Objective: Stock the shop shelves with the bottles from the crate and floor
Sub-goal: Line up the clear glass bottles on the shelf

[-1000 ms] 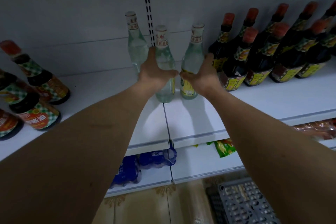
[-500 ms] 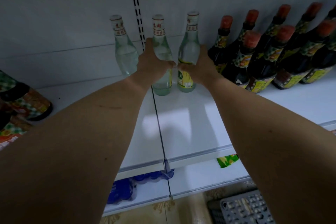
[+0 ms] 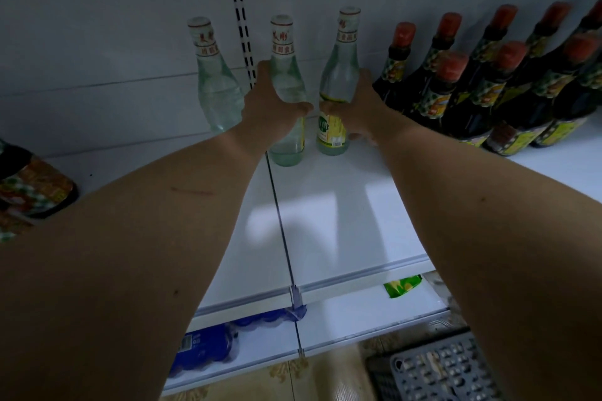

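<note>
Both clear bottles [image 3: 286,101] further back, hands [image 3: 270,107] on.

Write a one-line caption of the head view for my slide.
Left hand and right hand each grip a clear bottle on the white shelf.

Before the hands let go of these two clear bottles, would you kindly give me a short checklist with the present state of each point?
1. Left hand grips the middle clear bottle: ok.
2. Right hand grips the right clear bottle: ok.
3. Both bases flat on the shelf: cannot tell.
4. Right clear bottle upright: not ok, it leans.
5. Gap to the dark bottles: cannot tell, hand hides it.
</note>
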Action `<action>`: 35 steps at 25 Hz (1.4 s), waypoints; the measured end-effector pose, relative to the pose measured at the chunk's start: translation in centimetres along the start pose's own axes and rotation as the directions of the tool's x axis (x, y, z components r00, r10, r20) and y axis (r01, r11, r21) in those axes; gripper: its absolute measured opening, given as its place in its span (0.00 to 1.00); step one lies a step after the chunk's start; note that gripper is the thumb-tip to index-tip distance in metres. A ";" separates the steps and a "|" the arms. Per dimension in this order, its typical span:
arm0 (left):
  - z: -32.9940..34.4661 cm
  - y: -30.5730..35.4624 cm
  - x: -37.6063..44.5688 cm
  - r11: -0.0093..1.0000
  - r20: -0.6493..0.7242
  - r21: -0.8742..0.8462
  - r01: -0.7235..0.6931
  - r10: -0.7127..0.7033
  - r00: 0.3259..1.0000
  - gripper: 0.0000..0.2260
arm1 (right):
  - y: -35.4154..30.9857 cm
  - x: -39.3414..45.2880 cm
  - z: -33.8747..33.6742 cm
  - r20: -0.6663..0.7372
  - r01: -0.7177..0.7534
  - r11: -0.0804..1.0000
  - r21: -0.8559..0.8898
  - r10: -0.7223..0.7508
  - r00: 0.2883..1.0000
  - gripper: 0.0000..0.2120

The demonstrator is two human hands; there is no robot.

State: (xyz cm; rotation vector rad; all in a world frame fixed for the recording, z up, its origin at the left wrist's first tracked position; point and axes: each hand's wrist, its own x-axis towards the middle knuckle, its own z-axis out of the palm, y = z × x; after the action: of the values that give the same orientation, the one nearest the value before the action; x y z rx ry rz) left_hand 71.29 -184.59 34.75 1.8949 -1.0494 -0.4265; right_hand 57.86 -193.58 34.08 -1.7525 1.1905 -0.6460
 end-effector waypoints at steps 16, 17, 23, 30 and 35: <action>-2.2 2.4 -3.4 0.982 0.042 -0.025 0.187 -0.186 0.982 0.51 | -3.3 -7.5 -0.6 -0.004 -0.135 0.941 -0.310 0.140 0.990 0.33; -2.5 2.4 -4.3 0.985 0.042 -0.019 0.173 -0.172 0.984 0.49 | -3.1 -8.5 -0.8 0.000 -0.098 0.950 -0.297 0.103 0.995 0.32; -4.5 3.3 -9.7 0.955 0.138 0.264 0.138 -0.178 0.974 0.31 | -1.9 -14.7 -1.8 0.091 -0.011 0.873 -0.488 0.063 0.994 0.30; -4.9 0.9 -22.1 0.800 0.274 0.600 0.015 -0.223 0.936 0.27 | 0.8 -24.6 -0.7 0.263 0.088 0.837 -0.540 0.069 0.962 0.30; -5.0 -1.1 -29.5 0.826 0.175 0.558 -0.082 -0.021 0.984 0.20 | 3.8 -30.2 0.0 0.329 0.112 0.887 -0.449 0.048 0.943 0.27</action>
State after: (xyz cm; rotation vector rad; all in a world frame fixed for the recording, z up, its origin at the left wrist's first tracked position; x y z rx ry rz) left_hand 57.95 -157.82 33.03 2.3895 -1.4393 -0.2805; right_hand 44.02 -166.45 32.50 -2.1782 1.1350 -0.0631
